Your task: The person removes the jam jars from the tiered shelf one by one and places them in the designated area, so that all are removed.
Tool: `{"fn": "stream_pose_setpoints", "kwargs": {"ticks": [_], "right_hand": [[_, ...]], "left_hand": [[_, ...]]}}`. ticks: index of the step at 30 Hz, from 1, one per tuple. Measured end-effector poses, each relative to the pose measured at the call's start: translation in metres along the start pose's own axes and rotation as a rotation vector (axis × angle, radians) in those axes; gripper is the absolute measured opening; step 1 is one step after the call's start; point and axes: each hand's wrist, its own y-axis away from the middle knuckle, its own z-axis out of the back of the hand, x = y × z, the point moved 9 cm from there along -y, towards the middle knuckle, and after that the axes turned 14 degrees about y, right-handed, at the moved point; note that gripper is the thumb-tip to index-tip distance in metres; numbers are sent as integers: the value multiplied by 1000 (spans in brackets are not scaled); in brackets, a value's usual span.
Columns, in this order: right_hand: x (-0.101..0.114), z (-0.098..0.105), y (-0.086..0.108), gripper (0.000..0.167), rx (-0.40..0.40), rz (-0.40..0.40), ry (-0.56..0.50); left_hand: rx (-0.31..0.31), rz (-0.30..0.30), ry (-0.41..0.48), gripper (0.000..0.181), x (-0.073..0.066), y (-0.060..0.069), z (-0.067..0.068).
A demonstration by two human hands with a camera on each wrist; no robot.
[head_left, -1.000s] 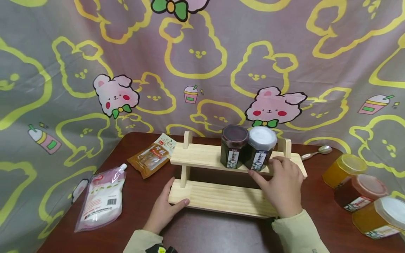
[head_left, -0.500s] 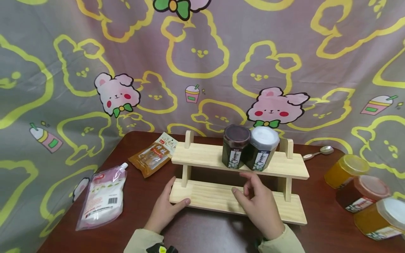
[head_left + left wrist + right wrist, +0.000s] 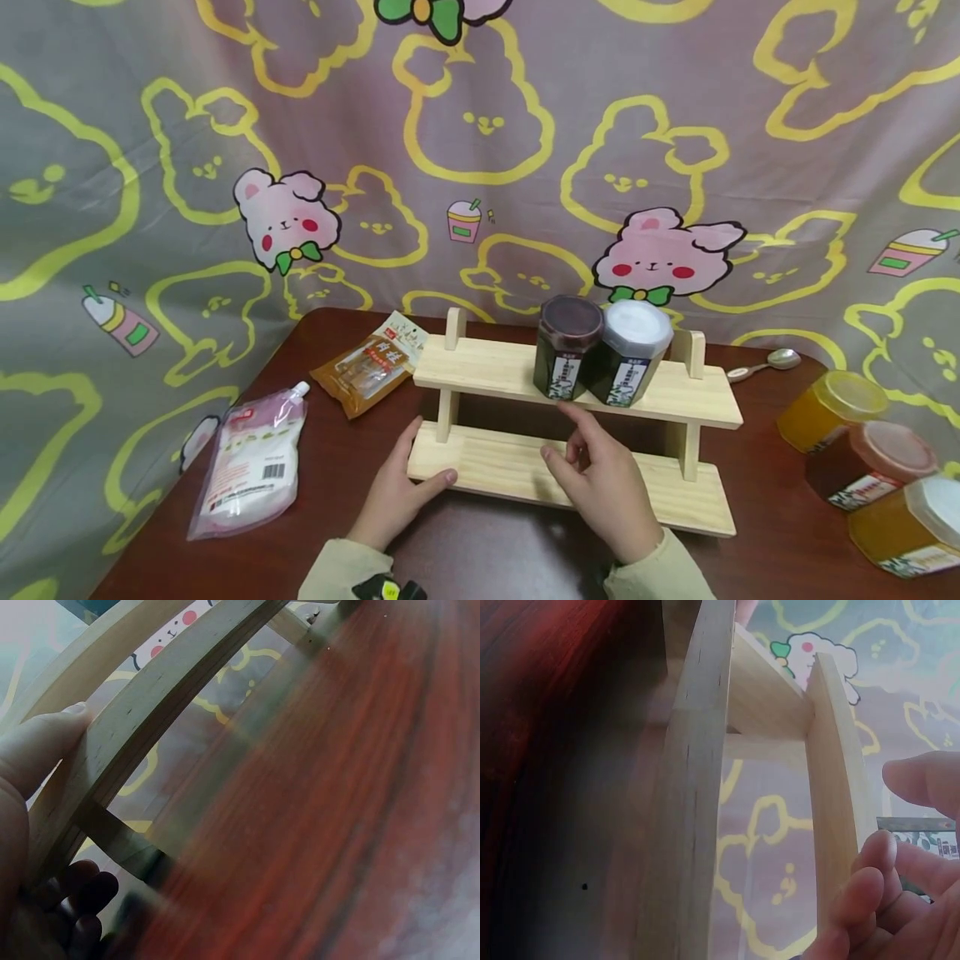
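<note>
Nearest us, our left hand (image 3: pixel 400 497) grips the left end of the wooden rack (image 3: pixel 510 460), while our right hand (image 3: pixel 603 486) holds nothing, index finger out, others loosely bent. The rack stands on the surface (image 3: pixel 487 554). A dark-lidded jar (image 3: pixel 567 348) and a white-lidded jar (image 3: pixel 630 354) sit side by side on its upper board, before a patterned curtain (image 3: pixel 517 225).

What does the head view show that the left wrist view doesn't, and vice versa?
Only the head view: the white pouch, the brown packet and the lids of the two dark jars.

Only the left wrist view: the curled lower fingers of the left hand.

Both: that hand's thumb on the wooden shelf, the table and the patterned cloth.
</note>
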Motion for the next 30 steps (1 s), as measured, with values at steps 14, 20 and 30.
{"fn": "stream_pose_setpoints", "kwargs": {"ticks": [14,20,30], "right_hand": [[-10,3,1,41,39,-66,-13],[-32,32,0,13,-65,-154,-91],[-71,98,7,11,-173,-273,36]], "left_hand": [[3,-41,-10,101,-4,0,-2],[2,-41,-13,101,-5,-1,-2],[2,-32,-28,102,-2,0,0]]}}
